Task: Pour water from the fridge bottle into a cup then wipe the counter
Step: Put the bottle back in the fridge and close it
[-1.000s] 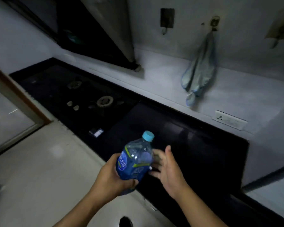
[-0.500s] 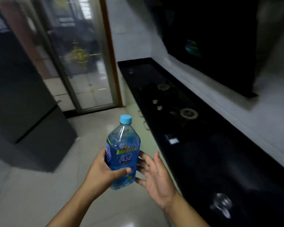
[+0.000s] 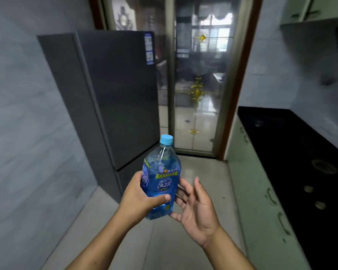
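Observation:
A blue water bottle [image 3: 161,178] with a light blue cap and a blue label stands upright in front of me, cap on. My left hand [image 3: 139,199] is wrapped around its lower half, thumb across the front. Just to its right my right hand [image 3: 197,209] is spread, palm towards the bottle, fingertips close to its base; whether they touch it I cannot tell. The dark grey fridge [image 3: 115,98] stands shut behind the bottle, on the left. No cup and no cloth are in view.
The black counter [image 3: 293,145] with a hob set into it runs along the right, with pale cabinet doors and handles [image 3: 261,191] below. A glass sliding door [image 3: 195,80] in a brown frame stands straight ahead. The left wall is grey tile, and the floor is pale tile.
My view has swung left, from the counter and hanging cloth to the fridge and glass door. The bottle stays in my left hand and is now upright, with the right hand still spread beside it.

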Available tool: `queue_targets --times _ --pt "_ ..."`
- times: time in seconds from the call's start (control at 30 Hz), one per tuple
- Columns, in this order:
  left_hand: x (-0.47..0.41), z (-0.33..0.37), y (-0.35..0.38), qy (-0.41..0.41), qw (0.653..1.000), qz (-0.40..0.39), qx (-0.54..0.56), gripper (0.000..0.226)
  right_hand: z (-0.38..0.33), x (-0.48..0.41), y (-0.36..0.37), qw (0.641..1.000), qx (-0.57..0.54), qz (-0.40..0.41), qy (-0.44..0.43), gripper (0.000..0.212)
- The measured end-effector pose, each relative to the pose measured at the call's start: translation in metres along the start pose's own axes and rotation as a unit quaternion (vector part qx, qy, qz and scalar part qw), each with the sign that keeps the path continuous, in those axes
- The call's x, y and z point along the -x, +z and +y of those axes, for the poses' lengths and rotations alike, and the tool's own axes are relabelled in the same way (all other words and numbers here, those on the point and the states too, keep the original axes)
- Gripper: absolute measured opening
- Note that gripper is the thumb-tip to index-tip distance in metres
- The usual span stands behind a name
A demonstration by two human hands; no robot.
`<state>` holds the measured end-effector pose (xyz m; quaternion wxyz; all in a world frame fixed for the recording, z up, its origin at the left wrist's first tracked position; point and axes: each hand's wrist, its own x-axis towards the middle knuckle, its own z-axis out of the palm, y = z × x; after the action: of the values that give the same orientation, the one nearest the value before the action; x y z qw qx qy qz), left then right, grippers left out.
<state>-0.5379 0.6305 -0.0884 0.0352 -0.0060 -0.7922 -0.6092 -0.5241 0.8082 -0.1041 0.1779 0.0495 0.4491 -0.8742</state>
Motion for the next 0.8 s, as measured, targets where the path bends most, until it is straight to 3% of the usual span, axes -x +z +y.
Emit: queue_targets --times 0.23,0.4,0.53,0.8 --pt "-0.103 -0.028 -0.056 -0.027 0.995 0.088 0.044 0.078 -0.014 -0.144 0.045 0.997 0.01 -0.051 0.048 0.062" --pt "-0.179 -0.039 -0.097 -0.043 0.982 0.17 0.074 0.087 -0.032 -0.248 0.081 0.985 0.053 -0.134 0.094 0.061" --pt "-0.234 -0.046 -0.133 -0.048 0.967 0.233 0.086 0.082 -0.043 -0.325 0.118 0.971 0.086 -0.185 0.122 0.058" --pt "-0.322 -0.062 -0.209 -0.044 0.956 0.275 0.095 0.089 -0.049 -0.44 0.195 0.954 0.122 -0.226 0.153 0.053"
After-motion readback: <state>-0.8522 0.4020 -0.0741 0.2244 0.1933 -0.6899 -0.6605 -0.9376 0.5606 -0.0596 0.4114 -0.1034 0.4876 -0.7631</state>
